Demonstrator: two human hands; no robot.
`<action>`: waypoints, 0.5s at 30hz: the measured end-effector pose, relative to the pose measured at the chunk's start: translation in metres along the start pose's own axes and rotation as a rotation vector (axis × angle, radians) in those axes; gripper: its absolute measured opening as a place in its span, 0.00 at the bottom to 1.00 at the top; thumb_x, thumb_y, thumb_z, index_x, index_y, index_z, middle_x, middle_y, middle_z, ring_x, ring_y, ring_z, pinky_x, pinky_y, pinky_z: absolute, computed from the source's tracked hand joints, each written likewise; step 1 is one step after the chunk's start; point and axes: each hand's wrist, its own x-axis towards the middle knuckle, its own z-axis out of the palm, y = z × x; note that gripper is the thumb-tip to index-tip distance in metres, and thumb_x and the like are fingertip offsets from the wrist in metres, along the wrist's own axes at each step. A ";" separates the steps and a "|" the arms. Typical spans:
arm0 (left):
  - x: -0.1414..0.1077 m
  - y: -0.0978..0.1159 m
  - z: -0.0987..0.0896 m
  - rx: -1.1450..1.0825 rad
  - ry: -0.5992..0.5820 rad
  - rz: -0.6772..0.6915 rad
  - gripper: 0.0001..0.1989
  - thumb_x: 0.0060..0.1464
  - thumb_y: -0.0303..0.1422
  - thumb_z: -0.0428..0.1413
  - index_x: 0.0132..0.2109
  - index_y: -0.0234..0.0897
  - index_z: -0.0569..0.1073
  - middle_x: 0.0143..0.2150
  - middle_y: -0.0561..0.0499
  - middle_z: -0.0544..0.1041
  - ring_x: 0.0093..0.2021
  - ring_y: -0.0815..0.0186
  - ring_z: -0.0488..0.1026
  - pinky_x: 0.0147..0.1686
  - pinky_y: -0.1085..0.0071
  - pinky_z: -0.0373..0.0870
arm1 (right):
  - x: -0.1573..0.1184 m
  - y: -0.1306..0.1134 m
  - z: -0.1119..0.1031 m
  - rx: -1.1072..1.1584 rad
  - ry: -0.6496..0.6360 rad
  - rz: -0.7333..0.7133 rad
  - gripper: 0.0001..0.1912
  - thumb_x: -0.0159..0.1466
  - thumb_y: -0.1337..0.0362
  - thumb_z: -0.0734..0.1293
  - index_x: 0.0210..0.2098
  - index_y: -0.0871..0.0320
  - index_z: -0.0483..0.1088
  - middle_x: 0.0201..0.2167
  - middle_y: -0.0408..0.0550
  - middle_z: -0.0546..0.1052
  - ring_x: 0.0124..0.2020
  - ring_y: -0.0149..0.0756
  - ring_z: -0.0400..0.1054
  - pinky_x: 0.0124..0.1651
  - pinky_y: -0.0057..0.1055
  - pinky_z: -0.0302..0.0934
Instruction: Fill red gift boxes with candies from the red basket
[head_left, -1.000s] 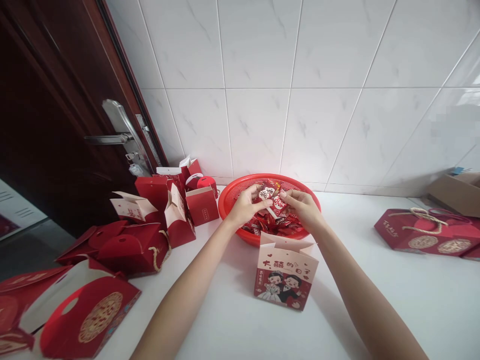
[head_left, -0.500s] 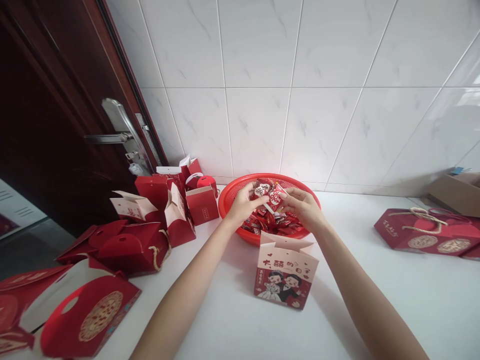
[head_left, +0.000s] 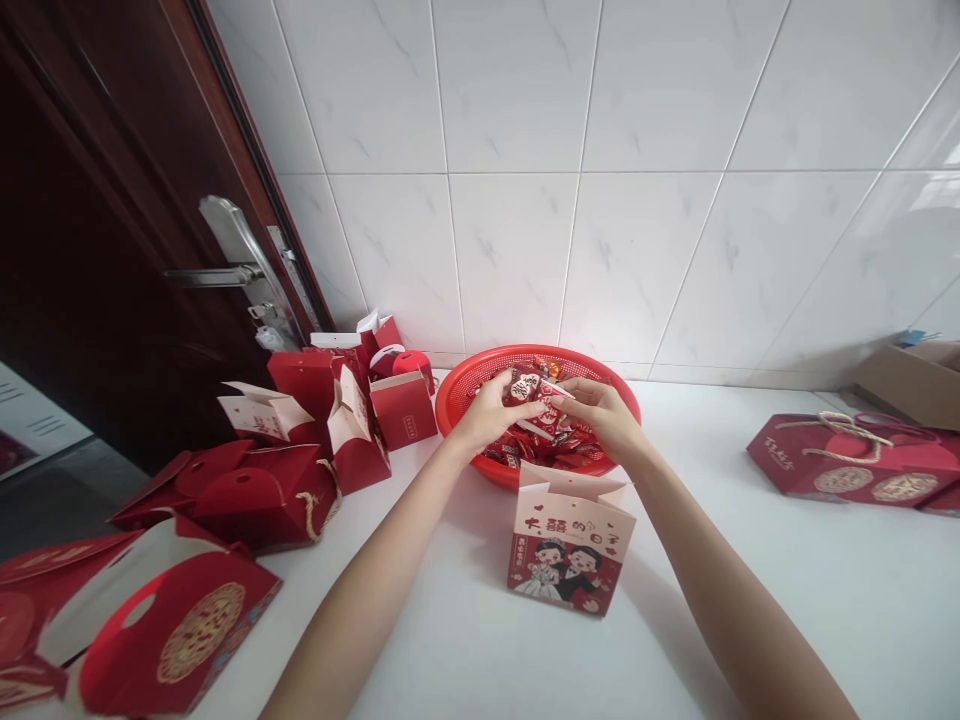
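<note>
Over the red plastic basket (head_left: 457, 440), my left hand (head_left: 489, 412) is closed on a red wrapped candy (head_left: 523, 385) with a white printed patch. My right hand (head_left: 609, 418) pinches another red wrapped candy (head_left: 551, 412) right beside it; the two overlap between my fingers. Thin white stick-like pieces show at these candies. Below my hands, many red-wrapped candies (head_left: 574, 447) fill the basket. A pink-and-red gift box (head_left: 571, 545) with a cartoon couple stands upright in front of the basket, its top open.
Several red gift boxes and bags (head_left: 405, 408) crowd the left side, among them a large box with a gold emblem (head_left: 201, 632). At the right lie a red box with a rope handle (head_left: 817, 462) and a cardboard box (head_left: 911, 382). A tiled wall rises behind; a dark door (head_left: 112, 200) stands left.
Both hands stay over the basket. The two candies have shifted and turned between my fingers, and my right fingers have moved slightly left, closer to my left hand.
</note>
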 end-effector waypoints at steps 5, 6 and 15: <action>-0.001 0.007 0.003 -0.043 0.178 -0.080 0.23 0.44 0.34 0.69 0.48 0.36 0.76 0.49 0.46 0.82 0.51 0.54 0.78 0.52 0.59 0.72 | 0.007 0.003 -0.011 -0.175 0.158 -0.048 0.17 0.60 0.49 0.70 0.38 0.58 0.75 0.33 0.48 0.80 0.35 0.38 0.74 0.39 0.34 0.70; -0.001 0.008 0.004 -0.068 0.207 -0.105 0.23 0.43 0.33 0.69 0.48 0.36 0.76 0.48 0.46 0.82 0.50 0.54 0.78 0.52 0.59 0.73 | 0.008 0.003 -0.015 -0.318 0.178 -0.056 0.15 0.63 0.52 0.68 0.39 0.58 0.75 0.35 0.49 0.81 0.37 0.39 0.75 0.41 0.35 0.70; 0.001 0.005 0.004 -0.079 0.242 -0.119 0.22 0.39 0.32 0.70 0.44 0.37 0.77 0.45 0.48 0.82 0.48 0.54 0.79 0.51 0.56 0.74 | 0.018 0.016 -0.026 -1.250 -0.090 0.224 0.12 0.54 0.77 0.67 0.33 0.57 0.78 0.38 0.58 0.82 0.42 0.54 0.76 0.40 0.39 0.65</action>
